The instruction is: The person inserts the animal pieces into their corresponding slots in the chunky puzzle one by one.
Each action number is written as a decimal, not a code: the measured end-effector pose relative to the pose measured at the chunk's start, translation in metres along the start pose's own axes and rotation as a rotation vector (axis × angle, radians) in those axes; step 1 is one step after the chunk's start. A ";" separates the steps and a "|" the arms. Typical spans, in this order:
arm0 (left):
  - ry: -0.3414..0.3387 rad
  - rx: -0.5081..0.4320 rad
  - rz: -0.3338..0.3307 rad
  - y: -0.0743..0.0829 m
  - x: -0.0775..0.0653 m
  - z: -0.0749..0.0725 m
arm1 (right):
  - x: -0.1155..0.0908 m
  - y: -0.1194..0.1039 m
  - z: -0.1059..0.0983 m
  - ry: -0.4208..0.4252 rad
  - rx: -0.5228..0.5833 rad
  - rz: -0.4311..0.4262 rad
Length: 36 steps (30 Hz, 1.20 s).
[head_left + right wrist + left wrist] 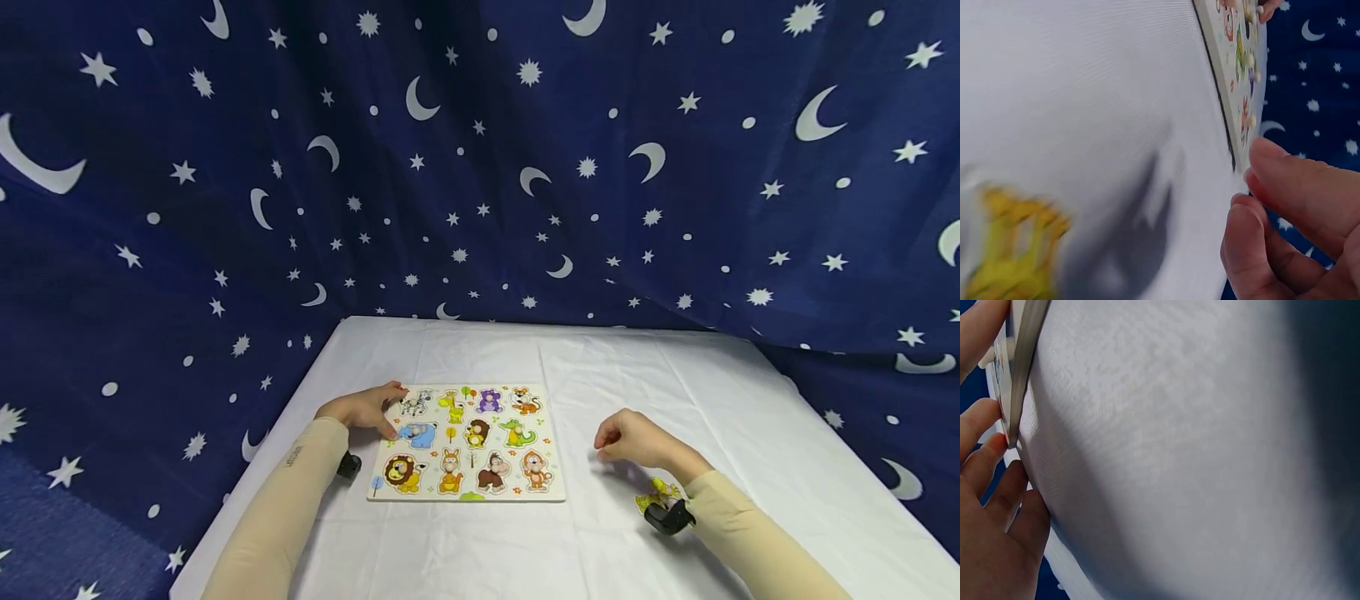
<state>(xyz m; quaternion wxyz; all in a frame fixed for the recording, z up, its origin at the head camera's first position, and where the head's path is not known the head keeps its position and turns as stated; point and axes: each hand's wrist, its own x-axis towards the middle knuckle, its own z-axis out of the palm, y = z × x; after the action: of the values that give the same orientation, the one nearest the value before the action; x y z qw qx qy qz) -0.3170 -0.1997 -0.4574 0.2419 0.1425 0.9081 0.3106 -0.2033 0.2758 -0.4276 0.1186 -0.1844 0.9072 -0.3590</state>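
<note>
A white peg puzzle board point(420, 497) with several animal pieces, among them a lion point(401, 472), an elephant point(417, 435) and a crocodile point(514, 433), lies flat on the table. My left hand point(367, 408) rests at the board's upper left, thumb beside the elephant and fingers at the corner. The left wrist view shows fingertips touching the board's edge point(1025, 362). To the right of the board, my right hand point(637, 437) hovers above the cloth, fingers loosely bent, holding nothing. Beneath that wrist lies a yellow-green piece point(645, 502), partly hidden by the wrist camera and blurred in the right wrist view.
A white cloth point(480, 558) with creases covers the table. Dark blue curtains point(480, 192) with moons and stars hang behind and along both sides. Black wrist cameras sit under both wrists; the right one point(670, 518) is near the yellow-green piece.
</note>
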 end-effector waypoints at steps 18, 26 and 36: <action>0.015 0.014 -0.008 -0.008 -0.009 -0.015 | -0.060 0.021 -0.008 0.056 -0.039 0.169; 0.005 0.019 -0.005 -0.004 -0.008 -0.013 | -0.068 0.025 0.001 0.139 -0.052 0.206; -0.019 0.027 -0.008 0.001 0.001 -0.002 | -0.079 0.022 0.011 0.241 -0.065 0.350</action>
<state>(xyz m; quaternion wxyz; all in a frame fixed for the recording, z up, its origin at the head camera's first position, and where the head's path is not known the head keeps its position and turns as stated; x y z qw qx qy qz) -0.3186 -0.2001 -0.4556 0.2500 0.1449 0.9105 0.2959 -0.1338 0.3167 -0.4447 0.0639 0.0164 0.9441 -0.3231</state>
